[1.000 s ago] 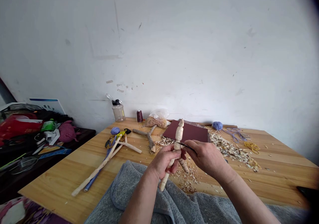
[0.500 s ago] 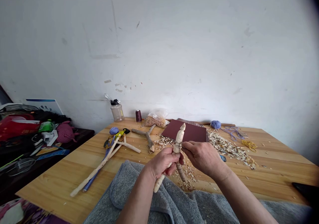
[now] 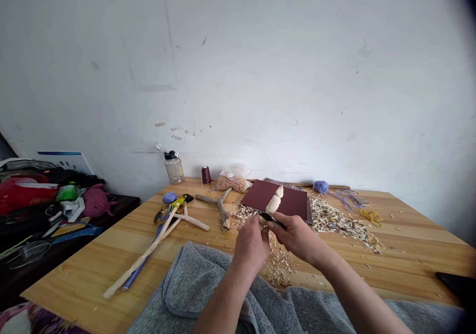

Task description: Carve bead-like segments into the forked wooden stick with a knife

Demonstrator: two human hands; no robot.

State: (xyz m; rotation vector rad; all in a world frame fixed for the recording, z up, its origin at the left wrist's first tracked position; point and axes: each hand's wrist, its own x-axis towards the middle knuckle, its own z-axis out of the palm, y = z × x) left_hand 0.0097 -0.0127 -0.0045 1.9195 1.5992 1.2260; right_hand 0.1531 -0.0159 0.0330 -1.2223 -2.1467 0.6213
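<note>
A peeled, pale carved stick (image 3: pixel 273 204) with a pointed tip and notched rings juts up from my left hand (image 3: pixel 252 240), which is wrapped round it. My right hand (image 3: pixel 297 236) is closed on a small dark knife (image 3: pixel 273 220). The knife lies across the stick just above my left fingers, its edge seemingly against the wood. My hands nearly touch each other. The stick's lower part is hidden behind my left hand and forearm. Below lie wood shavings (image 3: pixel 278 264) and a grey towel (image 3: pixel 201 274) along the table's near edge.
On the wooden table (image 3: pixel 420 254) lie a maroon sheet (image 3: pixel 256 194), a forked bark branch (image 3: pixel 222 210), peeled forked sticks (image 3: pixel 148 250) and a larger shavings heap (image 3: pixel 338 220). Behind stand a bottle (image 3: pixel 174 169), a thread spool (image 3: pixel 206 175) and a yarn ball (image 3: pixel 320 187).
My left hand has turned over and the stick leans further right, its lower branches now out of sight. The knife in my right hand has come into view across the stick.
</note>
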